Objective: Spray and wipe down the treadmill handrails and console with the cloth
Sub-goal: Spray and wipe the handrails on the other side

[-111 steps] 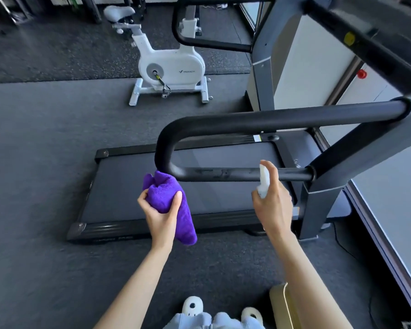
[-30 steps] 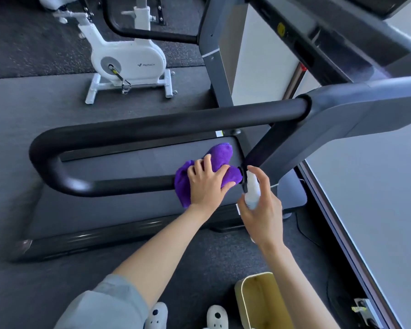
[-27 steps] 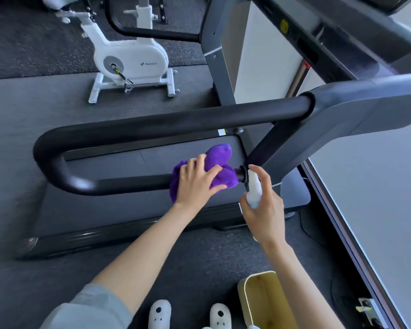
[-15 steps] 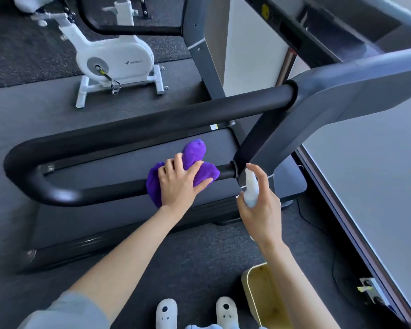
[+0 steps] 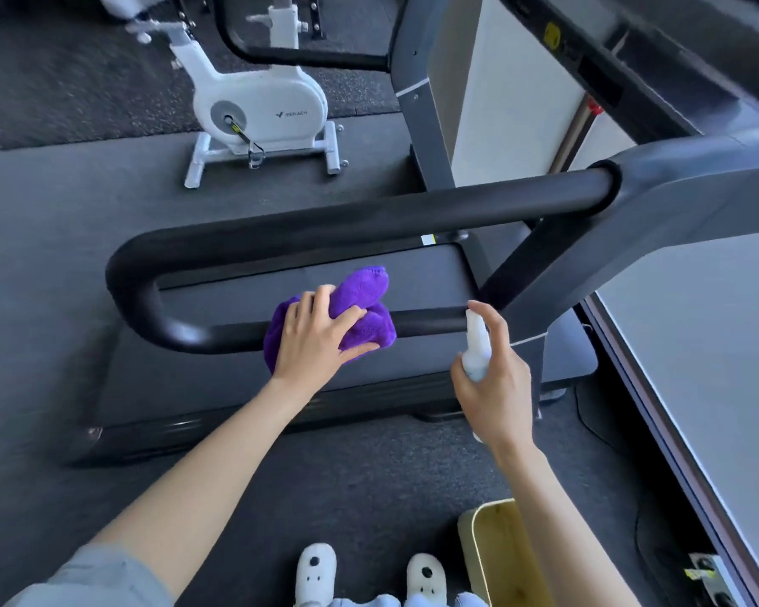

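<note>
my left hand (image 5: 314, 339) pressed the cloth (image 5: 360, 308) on the lower rail (image 5: 220, 337); my right hand (image 5: 496, 387) gripped the bottle (image 5: 476, 343).

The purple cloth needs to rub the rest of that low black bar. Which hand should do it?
Left. The left hand already presses the purple cloth around the lower bar, with unwiped bar beside it. The right hand is busy holding the white spray bottle.

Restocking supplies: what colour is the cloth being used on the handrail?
Solid purple. The cloth, under the left hand, shows clearly in the head view.
</note>
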### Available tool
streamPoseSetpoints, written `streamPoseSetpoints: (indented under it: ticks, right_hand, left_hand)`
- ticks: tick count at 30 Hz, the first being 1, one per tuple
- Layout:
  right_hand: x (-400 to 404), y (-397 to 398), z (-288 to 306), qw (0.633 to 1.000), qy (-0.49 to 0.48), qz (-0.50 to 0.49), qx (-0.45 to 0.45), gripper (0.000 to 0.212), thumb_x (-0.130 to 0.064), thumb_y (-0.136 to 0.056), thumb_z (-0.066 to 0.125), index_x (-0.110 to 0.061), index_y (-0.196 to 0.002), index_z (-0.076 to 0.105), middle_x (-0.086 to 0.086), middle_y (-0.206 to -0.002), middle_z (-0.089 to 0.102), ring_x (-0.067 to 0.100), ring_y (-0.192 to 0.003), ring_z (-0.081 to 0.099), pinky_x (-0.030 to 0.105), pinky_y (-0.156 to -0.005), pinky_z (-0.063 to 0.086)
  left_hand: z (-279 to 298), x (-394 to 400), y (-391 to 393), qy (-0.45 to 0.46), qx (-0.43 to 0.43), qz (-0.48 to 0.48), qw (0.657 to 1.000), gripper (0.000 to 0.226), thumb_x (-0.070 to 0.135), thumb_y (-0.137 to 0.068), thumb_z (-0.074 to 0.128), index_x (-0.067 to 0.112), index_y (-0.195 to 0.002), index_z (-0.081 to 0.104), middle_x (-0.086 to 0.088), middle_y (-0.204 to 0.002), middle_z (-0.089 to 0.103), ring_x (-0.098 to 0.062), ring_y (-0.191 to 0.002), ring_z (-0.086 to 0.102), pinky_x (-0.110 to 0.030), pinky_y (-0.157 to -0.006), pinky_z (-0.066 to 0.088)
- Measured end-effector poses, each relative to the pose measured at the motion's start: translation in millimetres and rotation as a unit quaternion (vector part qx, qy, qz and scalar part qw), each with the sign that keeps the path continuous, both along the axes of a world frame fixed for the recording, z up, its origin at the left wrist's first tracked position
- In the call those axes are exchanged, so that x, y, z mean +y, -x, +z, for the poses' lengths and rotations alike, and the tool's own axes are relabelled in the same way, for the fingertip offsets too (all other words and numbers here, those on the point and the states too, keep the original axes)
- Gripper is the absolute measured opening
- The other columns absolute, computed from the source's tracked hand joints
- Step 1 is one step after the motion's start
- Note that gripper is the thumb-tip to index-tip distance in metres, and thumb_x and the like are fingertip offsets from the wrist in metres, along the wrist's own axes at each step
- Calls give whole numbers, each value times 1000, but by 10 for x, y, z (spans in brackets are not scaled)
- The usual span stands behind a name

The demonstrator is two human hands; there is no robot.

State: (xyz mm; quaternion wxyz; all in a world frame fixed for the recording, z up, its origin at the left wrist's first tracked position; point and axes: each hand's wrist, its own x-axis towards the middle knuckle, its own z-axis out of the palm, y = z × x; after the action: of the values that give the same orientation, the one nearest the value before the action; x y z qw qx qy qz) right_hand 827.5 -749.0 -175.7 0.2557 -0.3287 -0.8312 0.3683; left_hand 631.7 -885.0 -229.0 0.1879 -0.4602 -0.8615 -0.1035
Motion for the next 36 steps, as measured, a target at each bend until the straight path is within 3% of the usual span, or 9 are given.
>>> streamPoseSetpoints:
  ticks: [7,12,15,19,25,28,30,33,36]
  right_hand:
    - [-290,324,34,999,-10,47,19,64,-1,-83,61,-40,-128,37,-1,-81,59,25,-64,55,41,-59,49]
    - [-402,354,48,999,-8,43,24,65,-3,-83,62,-41,-128,37,-5,-76,57,19,-63,52,33,-59,40]
    - [-434,333,39,999,-13,47,11,65,-2,-82,62,-43,-126,37,-9,-81,58,15,-62,47,29,-59,37]
    - [-443,323,58,999,-19,45,-6,65,-4,-82,63,-44,-127,36,-2,-78,60,23,-62,53,37,-58,48]
    - [-484,325,120,999,-18,46,-2,65,-5,-83,63,-44,-128,35,-5,-78,56,25,-63,56,45,-58,52]
    - [-534,324,115,998,-11,55,2,65,-5,-84,64,-43,-129,37,-12,-75,53,24,-62,55,45,-57,51]
    - [-561,335,107,998,-11,64,1,65,-4,-83,63,-42,-129,37,-13,-75,53,24,-62,55,44,-57,51]
    - [-582,367,111,997,-17,74,-6,64,-4,-83,63,-41,-128,39,-14,-75,52,23,-64,55,40,-59,50]
    - [-584,402,123,996,-21,90,-9,64,-4,-84,63,-43,-127,37,-15,-75,53,21,-63,54,39,-59,48]
  left_hand:
    - [139,-997,473,-13,62,64,996,58,65,-85,45,14,-99,68,-18,-103,55,-35,-82,56,-46,-76,48]
    - [84,-495,150,-90,17,221,971,46,61,-86,49,18,-86,67,-14,-100,58,-35,-84,54,-45,-77,42]
    - [79,-239,33,-47,24,152,987,47,62,-86,45,21,-88,67,-12,-104,60,-33,-84,56,-43,-74,42]
    - [157,-445,244,-10,28,57,998,48,60,-87,44,17,-86,64,-13,-99,59,-32,-78,55,-41,-68,44]
    - [320,-1095,356,-24,39,88,995,36,45,-80,72,11,-83,63,-16,-101,58,-34,-80,54,-42,-68,49]
    - [300,-1240,40,-120,-9,128,984,31,42,-80,74,14,-86,64,-13,-109,57,-33,-89,52,-40,-73,46]
    - [260,-1388,-202,-275,-86,175,942,24,38,-81,70,20,-94,61,-8,-117,50,-28,-100,50,-35,-83,43]
    - [304,-1487,-379,-495,-116,246,825,27,29,-81,63,11,-100,57,-9,-116,44,-29,-107,50,-30,-92,40]
    - [527,-1387,-241,-600,-103,278,743,33,25,-84,61,3,-108,55,-23,-114,46,-35,-111,49,-30,-98,38]
